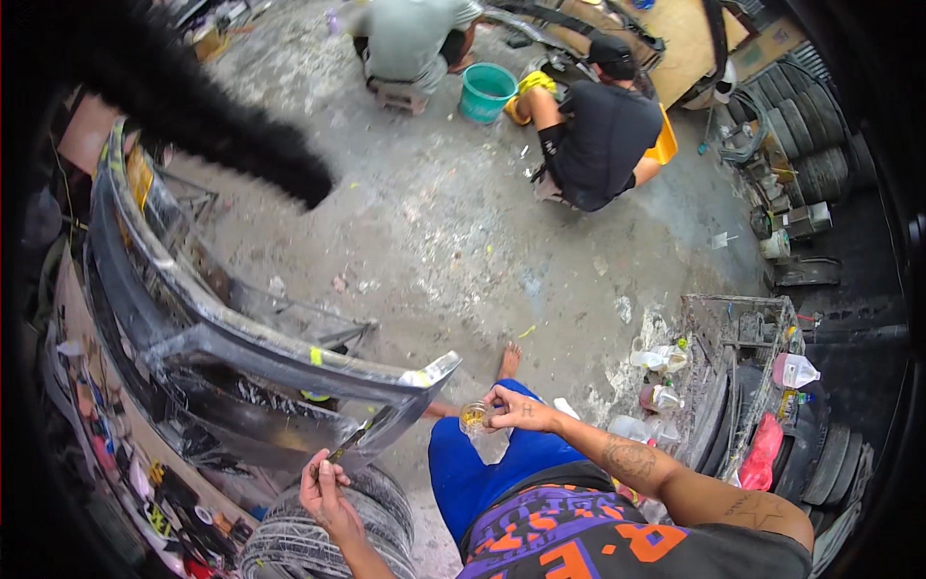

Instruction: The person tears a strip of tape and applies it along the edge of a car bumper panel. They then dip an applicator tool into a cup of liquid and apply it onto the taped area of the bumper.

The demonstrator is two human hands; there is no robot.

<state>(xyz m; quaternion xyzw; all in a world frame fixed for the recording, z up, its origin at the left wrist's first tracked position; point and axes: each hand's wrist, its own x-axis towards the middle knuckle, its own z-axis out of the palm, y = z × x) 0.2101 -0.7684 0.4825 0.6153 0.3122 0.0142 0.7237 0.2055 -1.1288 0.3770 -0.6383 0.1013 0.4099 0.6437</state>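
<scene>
My left hand (pixel 326 490) is closed on a thin dark tool (pixel 349 441) with a yellowish part; whether it is a brush or a blade I cannot make out. The tool's tip points up toward the near end of a large car bumper (pixel 270 355), which is dark grey with whitish dusty patches and yellow-green spots. Over my lap, the fingers of my right hand (pixel 516 407) grip a small clear jar (pixel 473 418) with something yellow inside. The jar is to the right of the bumper's end, apart from it.
Stacked tyres (pixel 326 526) stand beneath my left hand. A wire rack (pixel 738 318) with bottles and a red bag (pixel 762 454) is at my right. Two people sit low farther off, beside a green bucket (pixel 487 92). A blurred dark shape crosses the upper left.
</scene>
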